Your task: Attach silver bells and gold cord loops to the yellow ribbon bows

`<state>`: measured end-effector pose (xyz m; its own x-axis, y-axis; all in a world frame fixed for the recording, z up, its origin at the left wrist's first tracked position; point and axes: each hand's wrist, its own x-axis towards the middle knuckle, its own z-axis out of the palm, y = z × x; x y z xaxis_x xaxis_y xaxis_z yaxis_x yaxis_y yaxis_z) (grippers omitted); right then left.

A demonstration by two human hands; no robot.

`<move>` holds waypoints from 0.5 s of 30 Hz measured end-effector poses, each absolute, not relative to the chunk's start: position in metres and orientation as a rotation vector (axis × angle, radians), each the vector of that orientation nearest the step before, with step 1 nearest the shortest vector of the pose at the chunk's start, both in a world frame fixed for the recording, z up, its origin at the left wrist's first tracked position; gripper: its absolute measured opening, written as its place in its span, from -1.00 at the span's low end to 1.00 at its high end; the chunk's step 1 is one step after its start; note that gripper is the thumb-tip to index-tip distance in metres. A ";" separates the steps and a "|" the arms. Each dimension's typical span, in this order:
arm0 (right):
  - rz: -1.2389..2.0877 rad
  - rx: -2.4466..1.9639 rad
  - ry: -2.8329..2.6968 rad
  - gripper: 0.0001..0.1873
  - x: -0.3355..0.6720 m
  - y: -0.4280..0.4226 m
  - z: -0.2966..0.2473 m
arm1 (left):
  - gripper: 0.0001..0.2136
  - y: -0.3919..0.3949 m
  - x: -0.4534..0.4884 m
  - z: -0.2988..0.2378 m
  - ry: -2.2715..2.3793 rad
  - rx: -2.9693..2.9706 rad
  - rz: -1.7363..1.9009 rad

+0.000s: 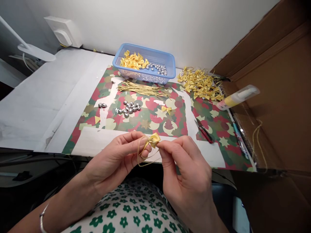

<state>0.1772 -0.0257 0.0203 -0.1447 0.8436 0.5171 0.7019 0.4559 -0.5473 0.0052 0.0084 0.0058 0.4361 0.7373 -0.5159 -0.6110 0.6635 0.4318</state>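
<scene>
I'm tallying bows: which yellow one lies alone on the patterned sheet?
The bow between the silver beads and scissors; others sit in the blue basket, right-side heap, or between left hand and right hand.

Cool white light seems to fall from above, its source out of view, and brightens the smooth white wall (145, 22) and the broad white-topped desk (55, 94). Small, sharp glints sit on the rounded, shiny silver beads (130, 108), while the small yellow satin bow (155, 138) has a softer sheen. The tall brown cardboard panel (279, 97) on the right is dim, darkening towards the upper corner, and the space under the desk sinks into near-black shadow. The wide lens stretches and slants things near the borders. The middle looks fairly sharp; fine detail softens outward, and print on the slim translucent plastic bottle (229, 101) is illegible.
</scene>
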 end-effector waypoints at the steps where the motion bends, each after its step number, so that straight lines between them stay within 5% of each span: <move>1: 0.223 -1.298 -1.891 -0.82 0.177 -0.025 0.020 | -0.91 0.009 0.005 0.006 0.738 0.200 0.846; 15: 0.633 -1.262 -1.718 -0.76 0.182 -0.019 0.010 | -0.90 0.009 0.006 0.006 0.697 0.236 0.816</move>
